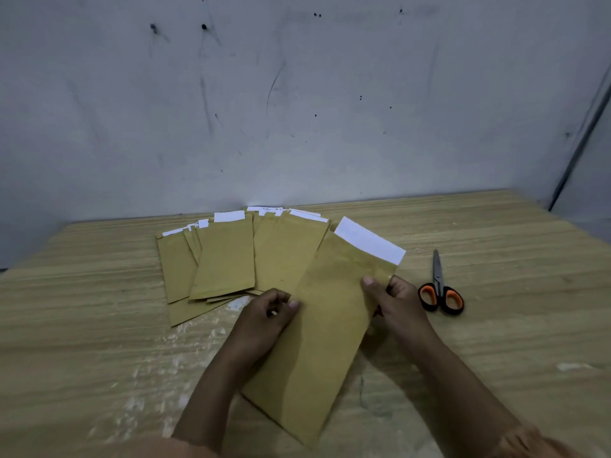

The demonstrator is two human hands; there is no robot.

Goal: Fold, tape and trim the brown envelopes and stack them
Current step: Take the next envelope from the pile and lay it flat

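A long brown envelope [325,325] with a white strip [368,239] at its far end lies tilted across the middle of the wooden table [99,325]. My left hand [267,315] pinches its left edge with thumb and fingers. My right hand [395,299] grips its right edge near the top, thumb on the front. Behind it, several more brown envelopes [228,256] with white strips are fanned out against the wall. Scissors [439,289] with orange and black handles lie shut to the right of my right hand.
A grey scuffed wall [297,110] rises right behind the table's far edge. A dark strip [578,150] runs down the wall at the far right. Pale worn patches [172,358] mark the tabletop at the front left.
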